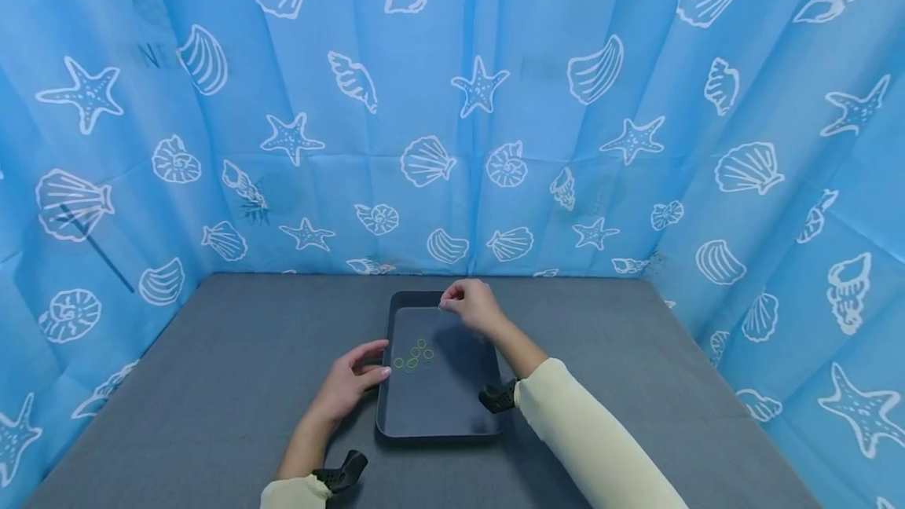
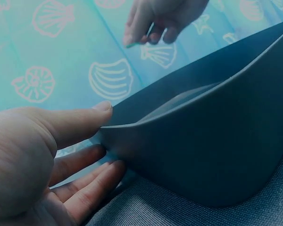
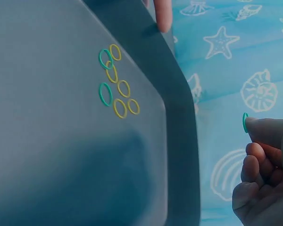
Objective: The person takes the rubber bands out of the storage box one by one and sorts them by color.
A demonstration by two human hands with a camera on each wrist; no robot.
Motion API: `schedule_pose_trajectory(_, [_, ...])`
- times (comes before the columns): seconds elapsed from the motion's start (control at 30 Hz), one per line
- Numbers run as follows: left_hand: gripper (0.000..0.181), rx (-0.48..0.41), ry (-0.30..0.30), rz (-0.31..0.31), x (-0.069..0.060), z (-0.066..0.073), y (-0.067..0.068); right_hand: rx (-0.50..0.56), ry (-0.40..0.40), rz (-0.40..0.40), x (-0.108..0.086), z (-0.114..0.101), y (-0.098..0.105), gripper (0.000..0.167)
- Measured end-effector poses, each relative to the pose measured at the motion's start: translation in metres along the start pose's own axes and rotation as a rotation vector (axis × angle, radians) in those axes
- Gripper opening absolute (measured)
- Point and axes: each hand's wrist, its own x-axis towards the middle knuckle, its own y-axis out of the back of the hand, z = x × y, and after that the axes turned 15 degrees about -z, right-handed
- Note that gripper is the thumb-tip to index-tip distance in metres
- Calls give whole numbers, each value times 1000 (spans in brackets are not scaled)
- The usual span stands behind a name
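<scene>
A thin green ring (image 3: 245,123) is pinched between the thumb and a finger of my right hand (image 1: 472,304), above the far end of a dark grey tray (image 1: 452,418). The other fingers of that hand curl loosely in the right wrist view. My left hand (image 1: 346,383) rests against the tray's left side, its thumb at the rim (image 2: 155,118) and its fingers along the outer wall. Several yellow rings (image 3: 120,108) and a couple of green rings (image 3: 105,94) lie in a loose cluster on the tray's floor, near the left hand; some overlap.
The tray stands on a table with a grey cloth (image 1: 283,320). Behind and at both sides hangs a blue curtain (image 1: 318,203) with white shells and starfish. Each wrist wears a black device (image 1: 498,397); the right one is above the tray's right edge.
</scene>
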Motion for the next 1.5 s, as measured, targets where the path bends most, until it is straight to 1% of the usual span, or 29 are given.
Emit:
schedule_pose_trajectory(0.1, [46, 1, -4, 3, 1, -1, 0, -5, 3, 25, -3, 0, 8, 6])
schedule_pose_trajectory(0.27, [46, 5, 0, 4, 1, -1, -1, 10, -13, 67, -7, 8, 18, 5])
schedule_pose_trajectory(0.43, [46, 11, 1, 0, 1, 0, -2, 11, -20, 117, -11, 22, 26, 6])
schedule_pose_trajectory(0.7, [46, 6, 9, 3, 2, 0, -2, -5, -51, 150, -19, 50, 28, 7])
schedule_pose_trajectory(0.83, [46, 12, 14, 11, 1, -1, -1, -5, -76, 158, -20, 63, 26, 7])
schedule_pose_trajectory(0.97, [46, 14, 6, 5, 0, 0, 0, -9, -102, 158, -23, 76, 24, 8])
schedule_pose_trajectory(1.2, [46, 10, 4, 11, 0, 0, 2, 2, -151, 132, -28, 92, 19, 8])
schedule_pose_trajectory(1.5, [46, 22, 2, -1, 1, 0, 0, -66, -214, 118, -33, 112, 15, 11])
